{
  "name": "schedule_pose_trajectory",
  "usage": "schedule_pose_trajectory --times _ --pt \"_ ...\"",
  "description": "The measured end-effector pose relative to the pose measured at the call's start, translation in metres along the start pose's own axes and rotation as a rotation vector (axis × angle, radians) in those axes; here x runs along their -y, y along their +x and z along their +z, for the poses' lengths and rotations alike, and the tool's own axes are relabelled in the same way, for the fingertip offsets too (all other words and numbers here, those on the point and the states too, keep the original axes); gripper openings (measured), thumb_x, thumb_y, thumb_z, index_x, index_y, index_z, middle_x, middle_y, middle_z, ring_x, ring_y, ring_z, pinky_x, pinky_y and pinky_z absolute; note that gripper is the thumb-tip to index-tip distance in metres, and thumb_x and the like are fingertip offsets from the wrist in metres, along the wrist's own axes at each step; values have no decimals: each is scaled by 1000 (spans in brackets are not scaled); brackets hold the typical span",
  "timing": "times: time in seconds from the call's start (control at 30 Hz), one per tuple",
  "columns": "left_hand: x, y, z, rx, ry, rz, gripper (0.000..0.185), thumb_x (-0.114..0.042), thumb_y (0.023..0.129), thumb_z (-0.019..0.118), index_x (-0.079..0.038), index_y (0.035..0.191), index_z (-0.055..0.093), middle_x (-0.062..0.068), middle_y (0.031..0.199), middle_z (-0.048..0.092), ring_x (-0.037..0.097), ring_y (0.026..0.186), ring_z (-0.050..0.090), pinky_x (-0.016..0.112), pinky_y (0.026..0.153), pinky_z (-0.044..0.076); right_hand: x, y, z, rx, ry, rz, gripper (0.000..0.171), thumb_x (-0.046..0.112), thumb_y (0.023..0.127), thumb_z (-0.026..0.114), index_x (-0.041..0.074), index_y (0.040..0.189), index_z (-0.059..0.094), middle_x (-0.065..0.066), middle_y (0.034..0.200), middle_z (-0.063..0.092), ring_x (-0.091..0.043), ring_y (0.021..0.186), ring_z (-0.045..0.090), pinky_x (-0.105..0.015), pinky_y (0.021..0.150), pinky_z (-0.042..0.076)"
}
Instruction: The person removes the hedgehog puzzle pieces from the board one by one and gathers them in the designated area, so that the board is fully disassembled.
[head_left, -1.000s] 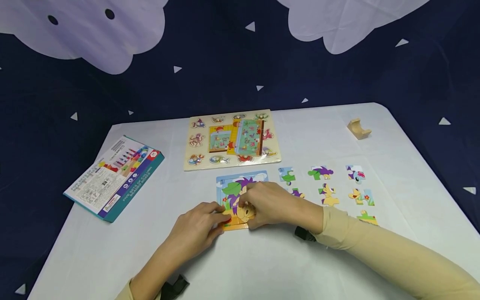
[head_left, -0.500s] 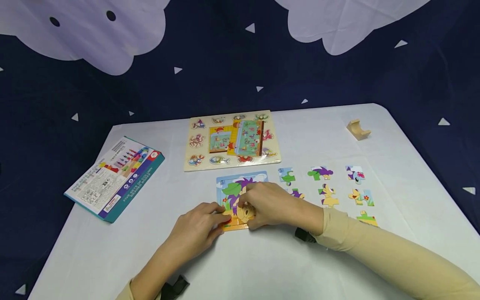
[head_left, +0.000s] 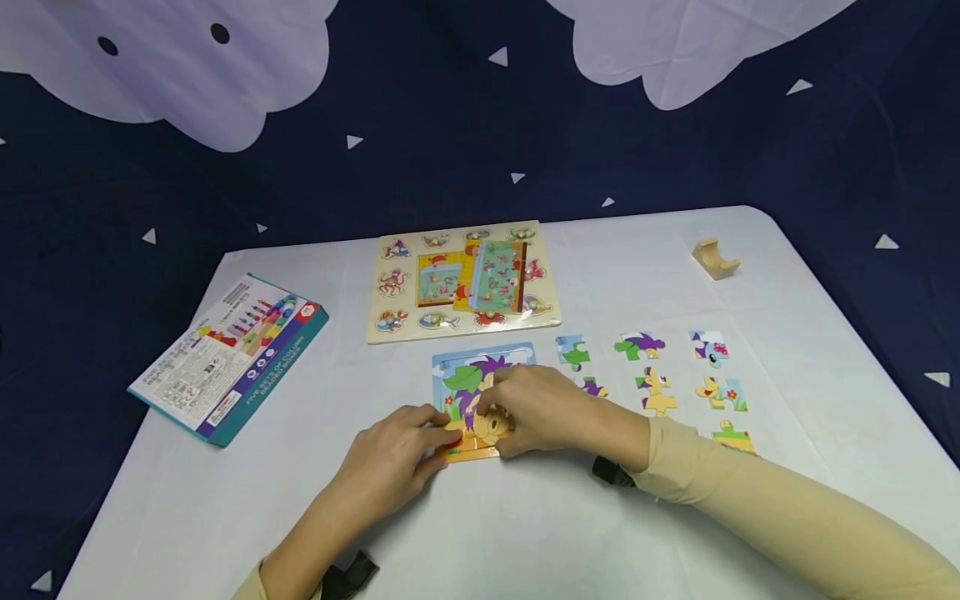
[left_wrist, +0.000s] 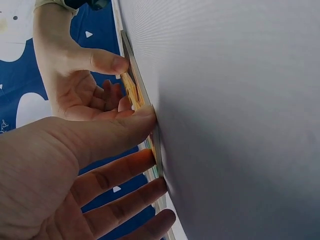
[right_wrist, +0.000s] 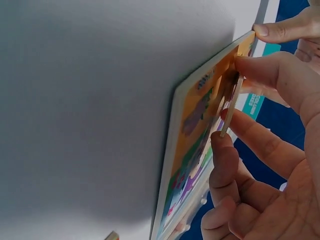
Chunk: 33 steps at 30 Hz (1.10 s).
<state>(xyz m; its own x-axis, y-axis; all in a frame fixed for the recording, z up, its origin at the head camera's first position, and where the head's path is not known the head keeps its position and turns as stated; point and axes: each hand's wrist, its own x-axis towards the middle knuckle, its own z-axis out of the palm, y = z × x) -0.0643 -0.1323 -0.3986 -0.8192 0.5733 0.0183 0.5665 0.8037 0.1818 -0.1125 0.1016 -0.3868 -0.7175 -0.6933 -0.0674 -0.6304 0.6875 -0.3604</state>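
My left hand (head_left: 390, 462) lies with straight fingers pressed on the near left corner of the puzzle board (head_left: 480, 392) on the counter (head_left: 525, 533) to steady it, while my right hand (head_left: 543, 408) pinches a puzzle piece (right_wrist: 231, 107), tilted, over its slot.

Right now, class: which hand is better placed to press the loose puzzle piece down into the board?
The right hand: it pinches the piece tilted over the puzzle board, while the left hand only steadies the board's edge.
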Motion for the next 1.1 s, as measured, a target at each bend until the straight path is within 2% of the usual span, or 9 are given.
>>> schedule_pose_trajectory --times 0.63,1.1 --pt "0 1 -1 -9 -5 -14 30 -30 81 85 -30 110 79 -8 112 71 14 108 67 39 81 60 -10 -16 -7 -40 19 40 36 32 68 84 23 102 77 8 85 61 -6 68 47 -23 58 39" --pt "0 0 0 -23 -4 -8 32 -30 79 87 -29 110 79 -8 112 71 13 106 67 37 82 60 -29 -56 -26 -64 34 107 37 32 67 84 28 103 76 13 89 59 -4 72 52 -21 62 43"
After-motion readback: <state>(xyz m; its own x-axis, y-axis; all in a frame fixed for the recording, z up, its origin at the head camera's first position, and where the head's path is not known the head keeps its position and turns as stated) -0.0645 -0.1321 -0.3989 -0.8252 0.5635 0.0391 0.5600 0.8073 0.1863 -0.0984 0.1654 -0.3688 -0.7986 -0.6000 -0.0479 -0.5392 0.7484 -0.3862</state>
